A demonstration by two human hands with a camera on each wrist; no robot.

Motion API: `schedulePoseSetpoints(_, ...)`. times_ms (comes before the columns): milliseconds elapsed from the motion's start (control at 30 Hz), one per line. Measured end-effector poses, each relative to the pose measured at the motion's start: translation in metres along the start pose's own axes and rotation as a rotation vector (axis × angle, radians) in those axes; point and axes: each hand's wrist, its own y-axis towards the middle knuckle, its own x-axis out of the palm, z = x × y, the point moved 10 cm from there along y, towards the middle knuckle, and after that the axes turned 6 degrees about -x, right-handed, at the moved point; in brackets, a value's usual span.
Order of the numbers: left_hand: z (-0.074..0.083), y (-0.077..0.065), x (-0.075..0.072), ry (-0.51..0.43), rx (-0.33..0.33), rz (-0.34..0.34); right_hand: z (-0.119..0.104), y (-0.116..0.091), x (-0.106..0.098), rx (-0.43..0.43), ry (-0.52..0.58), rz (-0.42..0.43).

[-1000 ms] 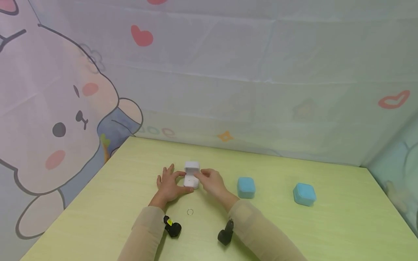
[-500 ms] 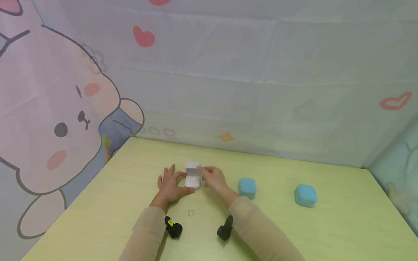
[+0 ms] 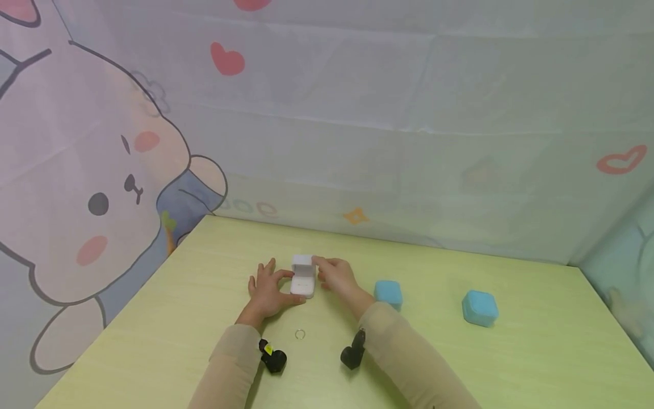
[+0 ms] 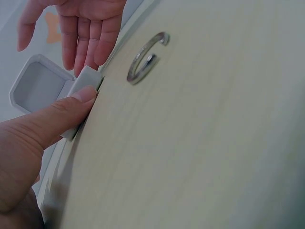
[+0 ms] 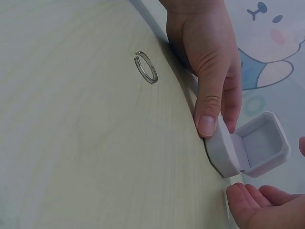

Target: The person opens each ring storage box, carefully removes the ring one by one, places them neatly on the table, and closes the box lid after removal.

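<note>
A small white ring box (image 3: 303, 288) stands on the table with its lid (image 3: 304, 261) raised. My left hand (image 3: 268, 291) holds the base from the left, thumb (image 4: 86, 94) on its front and a finger at its back. At the box's right side is my right hand (image 3: 337, 277), its index fingertip by the lid's edge. Its fingers (image 4: 86, 40) hang loosely, apart from the base, in the left wrist view; contact with the lid cannot be told. A silver ring (image 5: 146, 67) with a gap in its band lies on the table in front of the box.
Two light blue boxes with lids down, a nearer one (image 3: 388, 293) and a farther one (image 3: 479, 308), stand to the right on the pale yellow-green table (image 3: 424, 363). Behind the table hangs a printed cloth (image 3: 368, 102) with a cartoon animal and hearts.
My right hand has moved from over the box's opening back to the lid's right edge, uncovering the inside. The left hand keeps its hold, and the ring stays put.
</note>
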Motion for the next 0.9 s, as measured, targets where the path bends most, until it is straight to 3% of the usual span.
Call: schedulePoseSetpoints(900,0.005,-0.002,0.000,-0.011,0.003,0.011,-0.008,0.005,0.009,-0.009,0.002,-0.061)
